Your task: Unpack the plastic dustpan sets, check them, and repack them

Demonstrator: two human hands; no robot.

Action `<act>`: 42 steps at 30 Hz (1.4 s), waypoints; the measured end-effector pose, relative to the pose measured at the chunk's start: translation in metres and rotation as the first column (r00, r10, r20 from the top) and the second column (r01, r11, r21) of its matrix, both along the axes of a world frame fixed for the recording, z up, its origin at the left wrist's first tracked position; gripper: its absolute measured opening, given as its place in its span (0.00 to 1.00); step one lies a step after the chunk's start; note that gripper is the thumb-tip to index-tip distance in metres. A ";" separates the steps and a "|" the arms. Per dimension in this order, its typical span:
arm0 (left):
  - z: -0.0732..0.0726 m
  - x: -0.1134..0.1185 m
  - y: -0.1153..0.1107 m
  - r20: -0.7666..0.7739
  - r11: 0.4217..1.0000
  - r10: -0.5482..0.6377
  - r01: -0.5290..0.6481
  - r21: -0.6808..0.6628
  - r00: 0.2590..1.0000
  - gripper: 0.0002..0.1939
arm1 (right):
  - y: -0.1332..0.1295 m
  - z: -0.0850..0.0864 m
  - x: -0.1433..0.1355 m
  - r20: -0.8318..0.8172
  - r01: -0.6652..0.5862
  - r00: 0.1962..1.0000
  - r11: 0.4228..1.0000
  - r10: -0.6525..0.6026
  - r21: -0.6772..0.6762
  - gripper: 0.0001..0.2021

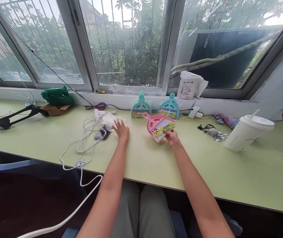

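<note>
A pink dustpan and brush set (153, 125) with a yellow-green label is held tilted above the table by my right hand (172, 137), its fingers closed on the lower right edge. My left hand (121, 130) has its fingers spread beside a heap of clear plastic bags (110, 119), with the fingertips at the heap's right side. I cannot tell whether they touch the plastic. Behind the pink set, two groups of teal dustpan sets lean upright by the sill, one on the left (141, 105) and one on the right (169, 106).
White cables (84, 145) tangle at the left and hang over the table edge (92, 170). A black frame-like object (17, 118) and a green bag (57, 96) lie farther left. At the right stand a lidded white cup (245, 134), keys (213, 131) and a folded umbrella (227, 119).
</note>
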State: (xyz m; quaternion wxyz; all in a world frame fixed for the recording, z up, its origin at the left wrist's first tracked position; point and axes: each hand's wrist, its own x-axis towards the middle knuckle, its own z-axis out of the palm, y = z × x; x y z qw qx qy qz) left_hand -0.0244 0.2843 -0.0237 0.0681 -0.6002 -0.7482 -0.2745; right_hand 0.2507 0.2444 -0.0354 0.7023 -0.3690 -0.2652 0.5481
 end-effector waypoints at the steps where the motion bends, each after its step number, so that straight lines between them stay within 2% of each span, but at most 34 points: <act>1: 0.000 -0.003 0.001 0.007 0.998 -0.008 0.008 -0.069 1.000 0.26 | 0.000 0.000 0.000 0.006 0.005 1.000 1.000 -0.005 -0.010 0.18; 3: 0.001 -0.004 0.002 0.017 0.985 -0.054 0.056 -0.162 0.998 0.22 | 0.000 0.001 0.001 0.010 0.013 1.000 1.000 -0.012 -0.020 0.18; 8: 0.013 0.018 -0.003 0.053 0.949 -0.237 0.243 -0.200 0.970 0.20 | 0.002 0.001 0.003 0.001 0.020 1.000 0.999 -0.020 -0.034 0.17; 12: 0.009 0.034 -0.009 -0.010 0.947 -0.183 0.173 -0.272 0.983 0.26 | 0.000 0.002 0.005 0.022 0.001 1.000 0.999 0.000 -0.041 0.17; 14: 0.006 0.033 -0.010 -0.031 0.957 -0.123 0.110 -0.269 0.992 0.31 | -0.001 0.004 0.006 0.033 -0.016 0.999 0.999 0.017 -0.037 0.17; 16: 0.007 0.028 -0.009 -0.010 0.955 -0.104 0.097 -0.282 0.994 0.31 | -0.001 0.005 0.006 0.043 -0.025 0.999 0.999 0.027 -0.042 0.17; 19: 0.014 0.020 -0.008 0.053 0.919 -0.214 0.219 -0.328 0.975 0.21 | -0.002 0.007 0.005 0.065 -0.044 0.997 0.998 0.048 -0.054 0.16; 22: 0.018 0.017 -0.007 0.123 0.862 -0.351 0.372 -0.345 0.928 0.20 | -0.003 0.009 0.005 0.098 -0.056 0.993 0.996 0.063 -0.074 0.16; 23: 0.017 0.018 -0.006 0.139 0.862 -0.355 0.381 -0.333 0.924 0.19 | -0.003 0.010 0.004 0.104 -0.054 0.993 0.995 0.062 -0.080 0.16; 26: 0.013 0.021 -0.005 0.146 0.911 -0.288 0.318 -0.263 0.946 0.15 | -0.004 0.011 0.004 0.107 -0.045 0.993 0.994 0.056 -0.096 0.15; 29: 0.009 0.023 -0.006 0.069 0.935 -0.269 0.278 -0.220 0.961 0.15 | -0.006 0.012 0.005 0.106 -0.059 0.992 0.992 0.071 -0.109 0.15; 33: 0.008 0.020 -0.005 -0.036 0.940 -0.271 0.256 -0.226 0.962 0.12 | -0.009 0.014 0.010 0.105 -0.159 0.980 0.980 0.171 -0.117 0.16; 36: 0.009 0.019 -0.004 -0.077 0.952 -0.242 0.221 -0.211 0.967 0.12 | -0.010 0.015 0.012 0.112 -0.227 0.962 0.956 0.251 -0.188 0.16; 38: 0.010 0.020 -0.005 -0.104 0.967 -0.218 0.200 -0.160 0.970 0.12 | -0.009 0.015 0.010 0.116 -0.199 0.966 0.949 0.233 -0.243 0.15; 42: 0.016 0.027 -0.012 -0.090 0.980 -0.195 0.197 0.012 0.977 0.13 | -0.006 0.012 0.001 0.102 -0.059 0.991 0.966 0.087 -0.251 0.14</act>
